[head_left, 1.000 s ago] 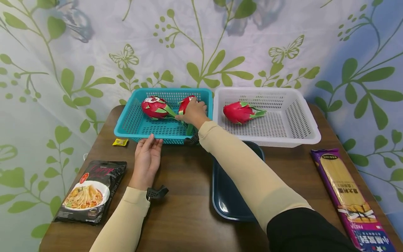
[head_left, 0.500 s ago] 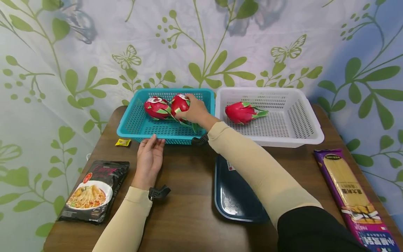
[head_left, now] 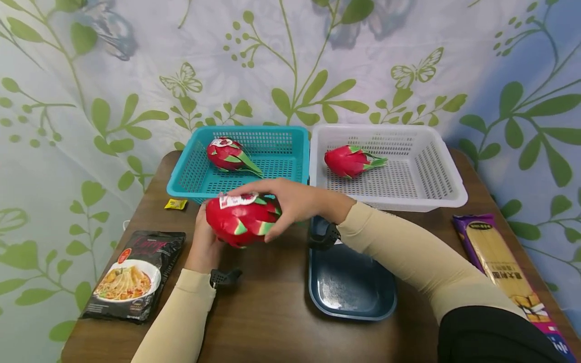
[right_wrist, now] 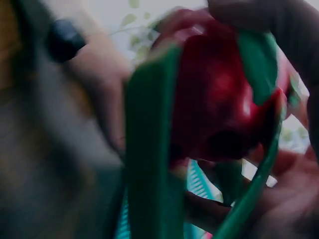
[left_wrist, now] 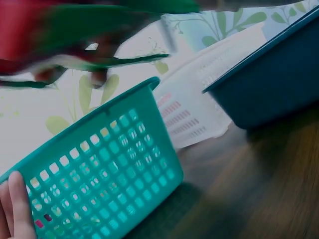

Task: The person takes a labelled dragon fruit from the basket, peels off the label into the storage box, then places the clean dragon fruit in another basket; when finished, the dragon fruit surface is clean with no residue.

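Observation:
My right hand [head_left: 297,201] grips a red dragon fruit [head_left: 238,222] with a white sticker, fingers over its top and thumb at its near side. The fruit is in front of the teal basket [head_left: 181,189], over the table. In the right wrist view its long green leaves [right_wrist: 152,144] hang close to the camera, blurred. Partly hidden behind the fruit is my left hand [head_left: 201,249]; the left wrist view has its straight fingers [left_wrist: 21,204] against the teal basket's wall. Another dragon fruit [head_left: 224,155] lies inside that basket.
A white basket [head_left: 395,203] beside the teal one holds a dragon fruit [head_left: 344,162]. Nearer is a dark blue tray [head_left: 354,290]. A black noodle packet [head_left: 131,275] and a small yellow wrapper [head_left: 175,203] lie left, a pasta packet [head_left: 492,249] right.
My right hand has lifted the dragon fruit out of the teal basket and brought it nearer and leftward, in front of my left hand. The left hand stays about where it was.

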`<state>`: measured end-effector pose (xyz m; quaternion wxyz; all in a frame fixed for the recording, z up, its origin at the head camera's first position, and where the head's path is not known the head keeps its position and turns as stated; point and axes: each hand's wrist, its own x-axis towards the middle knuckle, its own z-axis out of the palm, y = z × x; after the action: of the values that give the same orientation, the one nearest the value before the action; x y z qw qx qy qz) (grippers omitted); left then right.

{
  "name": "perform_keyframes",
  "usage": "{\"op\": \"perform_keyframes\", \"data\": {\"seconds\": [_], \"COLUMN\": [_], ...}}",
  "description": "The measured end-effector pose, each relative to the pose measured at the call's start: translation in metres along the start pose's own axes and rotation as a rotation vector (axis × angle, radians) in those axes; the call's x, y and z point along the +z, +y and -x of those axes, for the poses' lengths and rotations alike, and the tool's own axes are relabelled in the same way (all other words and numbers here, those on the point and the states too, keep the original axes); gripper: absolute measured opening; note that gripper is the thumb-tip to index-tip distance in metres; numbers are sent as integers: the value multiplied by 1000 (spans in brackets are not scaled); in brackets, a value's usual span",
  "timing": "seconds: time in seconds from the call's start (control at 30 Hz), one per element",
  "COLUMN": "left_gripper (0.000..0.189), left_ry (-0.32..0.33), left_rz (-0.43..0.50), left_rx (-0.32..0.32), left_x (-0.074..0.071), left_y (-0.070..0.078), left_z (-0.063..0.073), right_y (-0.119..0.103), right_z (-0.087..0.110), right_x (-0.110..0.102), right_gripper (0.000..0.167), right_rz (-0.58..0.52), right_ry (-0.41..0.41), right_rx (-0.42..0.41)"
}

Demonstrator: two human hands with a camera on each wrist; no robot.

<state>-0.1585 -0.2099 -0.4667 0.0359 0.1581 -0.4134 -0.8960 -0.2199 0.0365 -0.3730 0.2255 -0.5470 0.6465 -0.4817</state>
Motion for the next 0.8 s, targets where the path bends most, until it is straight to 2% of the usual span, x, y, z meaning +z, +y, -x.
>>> {"op": "perform_keyframes", "data": {"seconds": [0.07, 0.1, 0.2, 0.27, 0.37, 0.43, 0.47, 0.53, 0.63, 0.7, 0.77, 0.8], "left_gripper": [48, 46, 30, 20, 14, 18, 21, 29, 49, 67, 81, 86], "left_ry": [-5, 3, -49, -87, -143, -184, -208, -286, -507, -633, -709, -717], "left_rz": [-26, 20, 153, 192, 193, 136, 87, -68, -433, -657, -811, -861], "left_rx": [-25, -22, -14, 13, 53, 64, 65, 62, 87, 127, 159, 155], "left_x": [-3, -3, -4, -5, -7, -10, -12, -18, -28, -32, -34, -34], "left_y": [2, 2, 1, 0, -2, -4, -4, -6, -7, -7, -7, -6], "left_z": [-3, -6, -11, -13, -13, -12, -10, -7, -2, 2, 6, 8], "right_y": [8, 13, 25, 31, 36, 37, 36, 35, 29, 25, 20, 17], "right_z": [1, 1, 2, 3, 3, 2, 2, 2, 5, 7, 10, 12], "right_x": [6, 9, 14, 17, 21, 23, 24, 24, 25, 25, 26, 26], "right_gripper": [97, 97, 97, 97, 96, 95, 96, 96, 100, 104, 106, 103], "right_rz": [23, 38, 109, 159, 219, 235, 240, 256, 302, 336, 357, 357], "right_ry": [-80, -107, -162, -195, -225, -229, -230, -235, -234, -213, -180, -157], "right_rx": [-10, -6, 26, 49, 71, 88, 92, 106, 150, 201, 257, 285]}}
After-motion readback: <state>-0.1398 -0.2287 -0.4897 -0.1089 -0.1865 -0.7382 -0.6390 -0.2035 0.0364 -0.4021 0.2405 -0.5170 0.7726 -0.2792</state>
